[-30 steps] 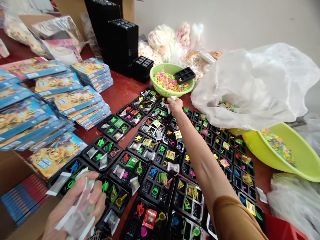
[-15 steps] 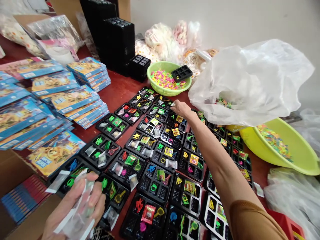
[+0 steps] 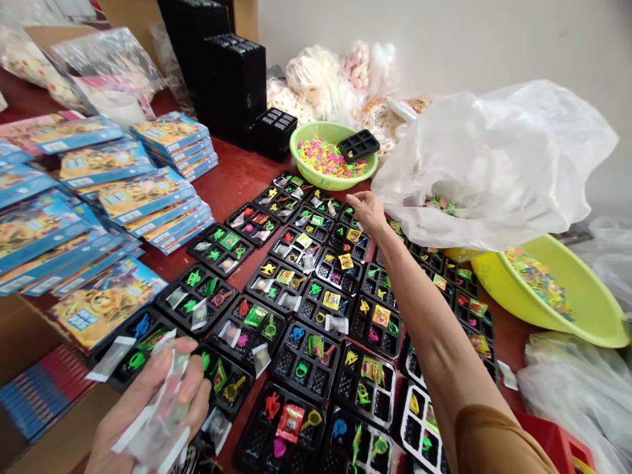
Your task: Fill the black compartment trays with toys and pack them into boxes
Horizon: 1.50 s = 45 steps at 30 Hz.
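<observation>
My left hand (image 3: 153,401) is closed around several small translucent white sachets (image 3: 155,428) at the lower left, over the near trays. My right hand (image 3: 368,210) reaches out to the far rows, its fingers drawn together above a black compartment tray (image 3: 348,216); anything between the fingertips is too small to make out. Just left of those fingers, a white sachet (image 3: 332,207) lies in a tray. Rows of black trays (image 3: 303,352) hold small coloured plastic toys, bright wrapped packets such as a red one (image 3: 290,422), and in some cases white sachets.
Stacked blue-and-yellow boxes (image 3: 148,197) stand on the left, with tall stacks of black trays (image 3: 234,85) behind. A green basin (image 3: 333,181) of small rings sits at the back. At right are a yellow-green basin (image 3: 587,296) and a big plastic bag (image 3: 503,158).
My right hand has shifted slightly right, and the white sachet that was by its fingertips now lies in the tray, apart from them. My left hand still holds its sachets.
</observation>
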Motion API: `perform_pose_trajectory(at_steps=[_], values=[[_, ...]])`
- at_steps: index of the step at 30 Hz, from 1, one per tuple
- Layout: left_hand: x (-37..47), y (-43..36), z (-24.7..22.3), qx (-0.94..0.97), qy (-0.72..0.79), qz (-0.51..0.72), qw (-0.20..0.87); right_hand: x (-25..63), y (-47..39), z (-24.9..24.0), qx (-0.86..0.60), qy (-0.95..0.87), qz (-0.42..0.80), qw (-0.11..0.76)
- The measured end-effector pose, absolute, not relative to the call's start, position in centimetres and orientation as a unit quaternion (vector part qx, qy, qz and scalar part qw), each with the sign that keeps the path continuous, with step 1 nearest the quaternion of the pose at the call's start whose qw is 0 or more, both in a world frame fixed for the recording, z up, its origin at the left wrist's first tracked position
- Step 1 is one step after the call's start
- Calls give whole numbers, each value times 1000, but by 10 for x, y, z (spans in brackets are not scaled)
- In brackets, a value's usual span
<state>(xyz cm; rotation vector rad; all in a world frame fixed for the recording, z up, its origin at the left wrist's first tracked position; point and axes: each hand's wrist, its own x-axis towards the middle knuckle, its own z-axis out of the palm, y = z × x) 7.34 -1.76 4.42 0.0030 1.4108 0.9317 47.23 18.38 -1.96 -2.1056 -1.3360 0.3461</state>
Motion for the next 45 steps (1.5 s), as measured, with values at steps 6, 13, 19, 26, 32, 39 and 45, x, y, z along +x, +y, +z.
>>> perform_pose_trajectory(at_steps=[6,13,19,26,32,39,45], values=[[70,-27,35,32,576,410,706,430,178,-33,-750,-521,171,370],[63,-28,39,36,592,407,694,400,180,-42,-721,-519,219,404],[61,-29,35,80,558,422,710,421,172,-39,-726,-436,232,479],[55,-36,29,92,530,410,736,451,137,-26,-722,-424,307,452],[62,-38,31,70,543,428,719,425,121,-30,-703,-635,211,239],[41,-41,19,116,515,417,740,417,127,-31,-721,-635,205,188],[48,-35,26,82,557,426,708,421,135,-30,-754,-587,195,221]])
